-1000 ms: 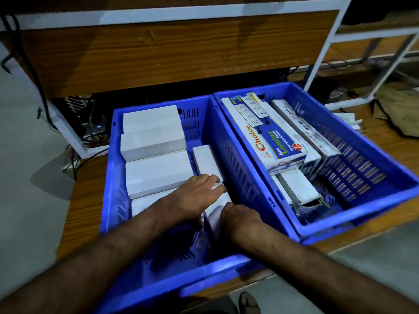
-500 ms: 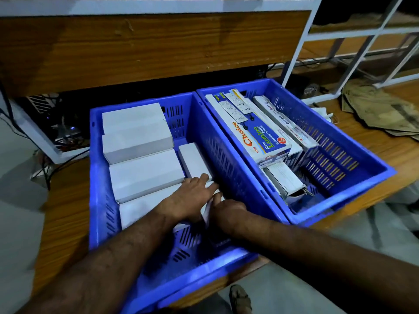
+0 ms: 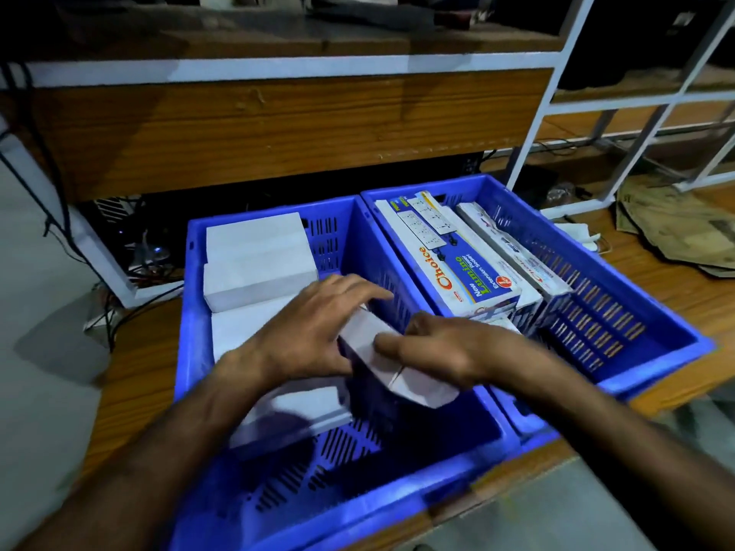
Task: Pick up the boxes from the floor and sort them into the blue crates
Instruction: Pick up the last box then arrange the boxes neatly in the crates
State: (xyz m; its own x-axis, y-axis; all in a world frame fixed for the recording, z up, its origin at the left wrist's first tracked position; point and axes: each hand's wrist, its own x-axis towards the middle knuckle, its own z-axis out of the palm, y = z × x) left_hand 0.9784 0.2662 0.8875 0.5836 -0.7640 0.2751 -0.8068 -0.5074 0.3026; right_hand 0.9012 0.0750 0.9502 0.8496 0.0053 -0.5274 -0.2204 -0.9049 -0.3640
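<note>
**Both hands on a white box over the left crate**

Nearest the camera, the front rim of the left blue crate [image 3: 318, 522] frames a bare stretch of slotted floor. Just beyond it the two forearms converge on a small white box [image 3: 387, 361], tilted and raised above the crate's right side. The left hand [image 3: 306, 336] curls over its far-left end, fingers spread across the top; the right hand [image 3: 449, 347] clamps the near-right end, thumb and fingers closed on the card. The box's long axis runs from the far left down toward the near right, roughly parallel to the wall shared by the crates. Judging by that, the open slot lies directly beneath the grip, beside the larger white boxes [image 3: 258, 268] stacked along the crate's left; lowering it level looks like the step in hand, with neither hand clearly nearer.

Farther right, the right blue crate [image 3: 652, 332] holds long printed extension-board boxes [image 3: 461, 268], lying lengthwise front to back.
</note>
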